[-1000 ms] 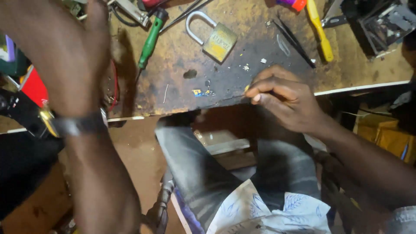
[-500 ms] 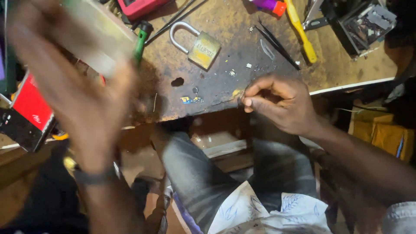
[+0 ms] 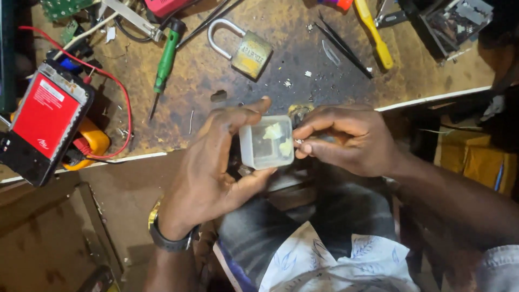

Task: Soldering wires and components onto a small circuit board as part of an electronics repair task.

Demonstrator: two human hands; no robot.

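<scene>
Holding steady over the lap, the left hand [image 3: 208, 167] has a small clear plastic tub [image 3: 266, 142] cupped between thumb and curled fingers [image 3: 254, 181], open side up toward the head camera. Pale yellowish lumps [image 3: 273, 131] of paste sit in the tub's far corner, the rest of it looks bare. Just beside the tub, the right hand [image 3: 346, 138] is pinched shut, fingertips [image 3: 305, 147] pressed together on something tiny and metallic right at the tub's rim; what that piece is, too small to tell.

By the look of it, this is the dipping stage: the paste is within reach, the small part is at the edge, and it does not appear coated yet. Whatever joining or soldering follows is all left to do.

Beyond the tub, up on the worn brown counter [image 3: 259, 86], a brass padlock with a steel shackle [image 3: 244, 50] lies flat. Left of the tub, a green-handled screwdriver [image 3: 165, 59], and further left a red-and-black meter [image 3: 46, 121] trailing a red wire [image 3: 116, 86]. Right of the padlock, black tweezers [image 3: 346, 48] and a yellow-handled tool [image 3: 374, 33], untouched.
</scene>
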